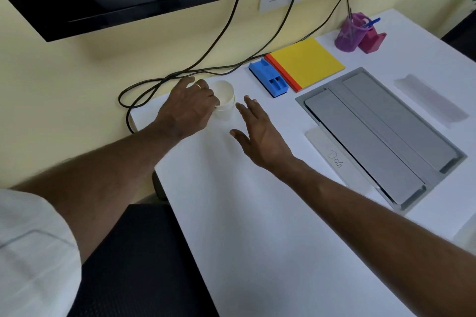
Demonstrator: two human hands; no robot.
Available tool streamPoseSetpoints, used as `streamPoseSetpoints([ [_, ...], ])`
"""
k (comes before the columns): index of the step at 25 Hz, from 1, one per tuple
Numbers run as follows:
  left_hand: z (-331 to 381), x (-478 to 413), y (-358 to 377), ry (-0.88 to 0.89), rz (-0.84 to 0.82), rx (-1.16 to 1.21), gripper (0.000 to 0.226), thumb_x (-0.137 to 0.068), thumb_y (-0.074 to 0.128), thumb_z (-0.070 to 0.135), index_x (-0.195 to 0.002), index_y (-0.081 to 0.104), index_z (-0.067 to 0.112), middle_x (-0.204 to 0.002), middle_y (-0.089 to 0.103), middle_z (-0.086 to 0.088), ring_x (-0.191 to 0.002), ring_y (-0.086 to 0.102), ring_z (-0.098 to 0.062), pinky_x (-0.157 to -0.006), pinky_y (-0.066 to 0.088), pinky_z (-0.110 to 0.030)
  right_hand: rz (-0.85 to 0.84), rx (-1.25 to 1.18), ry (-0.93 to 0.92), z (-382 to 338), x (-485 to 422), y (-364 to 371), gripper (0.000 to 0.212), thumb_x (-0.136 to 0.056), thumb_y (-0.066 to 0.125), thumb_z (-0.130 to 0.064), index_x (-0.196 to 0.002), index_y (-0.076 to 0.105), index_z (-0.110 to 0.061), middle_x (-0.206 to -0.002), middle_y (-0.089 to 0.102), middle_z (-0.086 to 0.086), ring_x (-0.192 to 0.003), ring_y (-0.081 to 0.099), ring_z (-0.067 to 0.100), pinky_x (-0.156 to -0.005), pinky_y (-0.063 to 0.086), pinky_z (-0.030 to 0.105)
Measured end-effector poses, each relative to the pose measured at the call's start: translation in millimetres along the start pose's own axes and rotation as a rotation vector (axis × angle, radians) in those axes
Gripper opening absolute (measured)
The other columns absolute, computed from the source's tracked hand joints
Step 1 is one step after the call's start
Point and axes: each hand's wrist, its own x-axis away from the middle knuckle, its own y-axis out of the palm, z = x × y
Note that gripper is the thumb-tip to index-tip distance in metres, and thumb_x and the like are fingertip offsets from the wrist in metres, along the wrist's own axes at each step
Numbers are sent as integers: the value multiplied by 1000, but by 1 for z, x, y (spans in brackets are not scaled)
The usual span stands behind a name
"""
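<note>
A small white cup (225,96) stands upright near the far left corner of the white table (257,226). My left hand (189,107) grips the cup's left side, its fingers curled round the wall. My right hand (257,134) hovers just right of the cup with fingers straight and spread, palm turned toward the cup, not touching it.
A blue eraser block (269,77) and a yellow pad with a red edge (307,62) lie at the back. A grey tray with two slats (381,134) sits at right, a white strip marked "Dog" (334,159) beside it. Purple pen holder (350,33), black cables (164,80), a monitor above.
</note>
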Motion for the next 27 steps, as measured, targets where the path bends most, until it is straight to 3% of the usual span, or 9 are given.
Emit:
streamPoseSetpoints([
  [8,0,-14,-26,-34,43,-43,29,-104,46,17,-118,71,14,-117,72,-9,-123,59,-31,-115,36,-52,49,-55,-2,0,5,-2,70,-102,52,-30,-159,13,-20,-168,9,3,-155,10,23,-124,20,39],
  [12,5,-22,-48,23,84,-26,28,-104,47,20,-118,70,14,-120,70,-8,-123,58,-29,-114,38,-50,198,-153,26,-5,8,-14,73,-101,54,-32,-159,14,-14,-167,17,4,-153,20,21,-123,23,35],
  [17,38,-31,-71,241,213,86,14,-95,65,13,-105,74,8,-118,70,-12,-116,64,-32,-89,55,-43,458,-321,52,-5,29,-29,71,-94,67,-27,-152,31,-6,-156,38,11,-143,39,25,-117,37,43],
  [19,56,-30,-74,275,180,179,16,-92,70,12,-106,75,7,-123,67,-16,-119,62,-33,-81,61,-44,520,-386,86,1,43,-33,69,-93,69,-26,-150,35,-7,-152,43,11,-139,43,25,-113,42,47],
  [23,95,-22,-80,267,-30,452,22,-86,78,16,-108,77,10,-152,49,-14,-142,45,-31,-105,52,-44,508,-383,111,21,82,-29,65,-91,71,-32,-145,41,-9,-146,48,9,-132,48,24,-109,46,47],
  [27,124,-8,-85,249,-157,608,25,-83,82,26,-106,77,17,-159,40,-7,-144,43,-24,-118,39,-45,489,-429,117,37,127,-14,60,-91,71,-34,-140,44,-13,-139,51,4,-123,50,12,-105,50,35],
])
